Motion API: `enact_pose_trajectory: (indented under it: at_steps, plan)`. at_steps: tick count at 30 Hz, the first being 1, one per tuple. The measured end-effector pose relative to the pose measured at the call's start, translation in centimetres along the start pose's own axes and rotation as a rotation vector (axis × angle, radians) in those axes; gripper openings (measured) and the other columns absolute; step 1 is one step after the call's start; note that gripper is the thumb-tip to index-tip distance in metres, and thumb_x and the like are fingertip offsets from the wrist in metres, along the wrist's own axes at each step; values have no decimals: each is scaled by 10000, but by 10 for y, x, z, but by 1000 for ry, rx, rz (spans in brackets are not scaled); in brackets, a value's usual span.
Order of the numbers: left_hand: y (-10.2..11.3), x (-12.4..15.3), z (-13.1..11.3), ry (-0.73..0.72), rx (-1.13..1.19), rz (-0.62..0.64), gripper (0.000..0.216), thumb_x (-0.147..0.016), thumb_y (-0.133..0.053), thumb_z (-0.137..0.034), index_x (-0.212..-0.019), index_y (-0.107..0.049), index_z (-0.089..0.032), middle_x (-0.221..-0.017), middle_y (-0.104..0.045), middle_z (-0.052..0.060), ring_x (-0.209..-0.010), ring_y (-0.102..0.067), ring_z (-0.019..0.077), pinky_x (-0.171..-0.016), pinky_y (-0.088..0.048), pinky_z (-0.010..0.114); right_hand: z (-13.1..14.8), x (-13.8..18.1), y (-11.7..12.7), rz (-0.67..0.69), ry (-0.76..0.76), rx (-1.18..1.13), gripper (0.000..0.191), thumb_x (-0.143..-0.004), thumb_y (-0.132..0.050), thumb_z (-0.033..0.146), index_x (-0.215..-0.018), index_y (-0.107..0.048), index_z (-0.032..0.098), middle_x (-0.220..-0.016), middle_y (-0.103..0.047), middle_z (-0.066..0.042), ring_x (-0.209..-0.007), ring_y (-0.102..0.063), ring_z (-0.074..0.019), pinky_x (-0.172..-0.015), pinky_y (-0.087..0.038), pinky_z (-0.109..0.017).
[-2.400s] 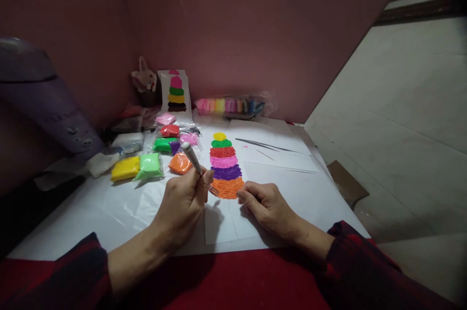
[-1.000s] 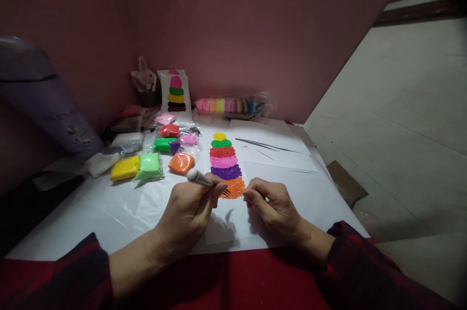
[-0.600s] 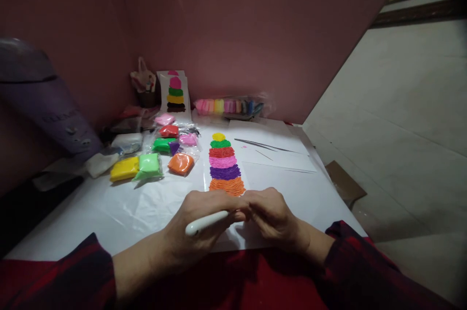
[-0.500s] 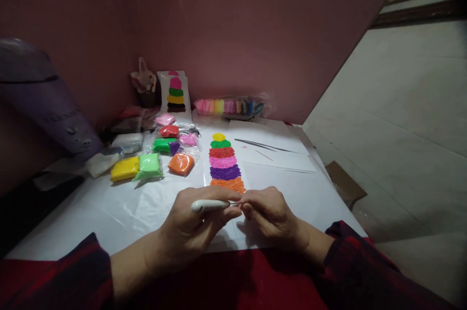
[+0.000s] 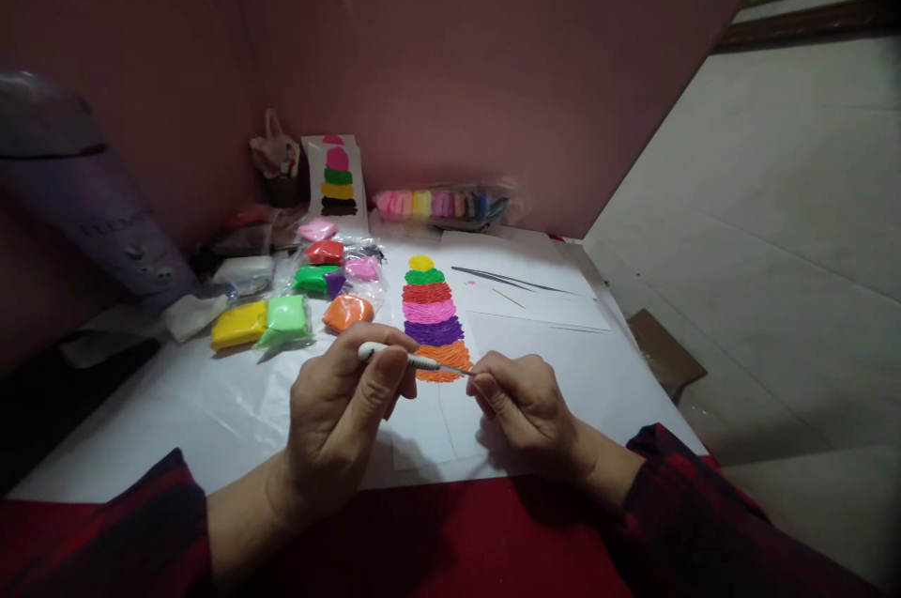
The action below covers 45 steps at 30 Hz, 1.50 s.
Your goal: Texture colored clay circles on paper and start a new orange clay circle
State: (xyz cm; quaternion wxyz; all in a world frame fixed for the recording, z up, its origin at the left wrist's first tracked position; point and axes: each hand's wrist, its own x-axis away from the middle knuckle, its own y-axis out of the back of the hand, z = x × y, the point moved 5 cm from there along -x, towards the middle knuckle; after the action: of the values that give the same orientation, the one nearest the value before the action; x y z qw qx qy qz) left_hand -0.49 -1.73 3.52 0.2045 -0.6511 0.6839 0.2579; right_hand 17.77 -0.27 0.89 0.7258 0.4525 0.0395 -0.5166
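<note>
Closed around the white handle of a thin modelling tool [image 5: 424, 361] is my left hand [image 5: 338, 420], thumb on top. The tool's narrow metal end points right, and my right hand [image 5: 527, 401] pinches its tip; whether clay is between those fingers I cannot tell. Under the tool lies a paper with a clay tower picture [image 5: 430, 310]. Its textured bands run yellow, green, red, pink, purple and orange, widening downward. Faint drawn lines continue on the bare paper below the orange band. Both hands hover over the lower part of this sheet.
Left of the picture lie several clay packets, among them orange [image 5: 347, 313], yellow [image 5: 240, 325] and light green [image 5: 287, 319]. A finished picture card [image 5: 339, 180] leans at the back beside a bag of coloured clay [image 5: 443, 204]. Dark strips [image 5: 503, 278] rest on paper at right. A purple bottle [image 5: 91, 204] stands left.
My left hand has shifted left and turned, with its thumb now over the handle. The tool slants down to the right, and more of the orange band shows. My right hand stays nearly in place.
</note>
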Motion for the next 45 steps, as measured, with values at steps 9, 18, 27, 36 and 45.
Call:
enact_pose_trajectory:
  at_steps: [9, 18, 27, 36, 45]
  plan:
    - [0, -5, -1, -66, -128, 9, 142, -958, -498, -241, -873, -593, -179, -629, -561, -40, -497, -481, 59, -497, -399, 206, -2, -2, 4, -91, 7, -48, 264, -958, -419, 230, -707, -495, 204, -512, -462, 46, -409, -411, -79, -437, -322, -216]
    - [-5, -1, 5, 16, -49, 64, 124, -984, -437, -242, -970, -552, -197, -642, -571, -44, -464, -459, 59, -443, -365, 202, -2, -5, 6, -132, 15, -25, 227, -962, -467, 237, -801, -609, 164, -547, -518, 36, -436, -454, -77, -468, -369, -209]
    - [-5, -3, 1, 12, -67, 48, 99, -981, -439, -230, -983, -537, -210, -649, -602, -43, -477, -495, 62, -457, -396, 193, -4, -3, 5, -102, 7, -34, 253, -977, -439, 233, -860, -645, 145, -559, -526, 31, -447, -477, -76, -483, -385, -207]
    - [-5, 5, -3, -132, -72, 100, 267, -929, -502, -134, -1182, -526, -219, -788, -616, 2, -666, -620, 104, -551, -485, 201, -9, -3, 1, -77, -122, -216, 453, -992, -407, 351, -574, -475, 189, -484, -448, 37, -417, -433, -79, -445, -346, -218]
    - [-1, 6, 3, -62, -24, -35, 117, -943, -513, -178, -1048, -547, -217, -674, -622, -32, -488, -528, 72, -441, -431, 184, 1, -10, 9, -158, 32, -95, 292, -948, -520, 384, -873, -677, 150, -664, -597, -21, -563, -519, -119, -542, -431, -250]
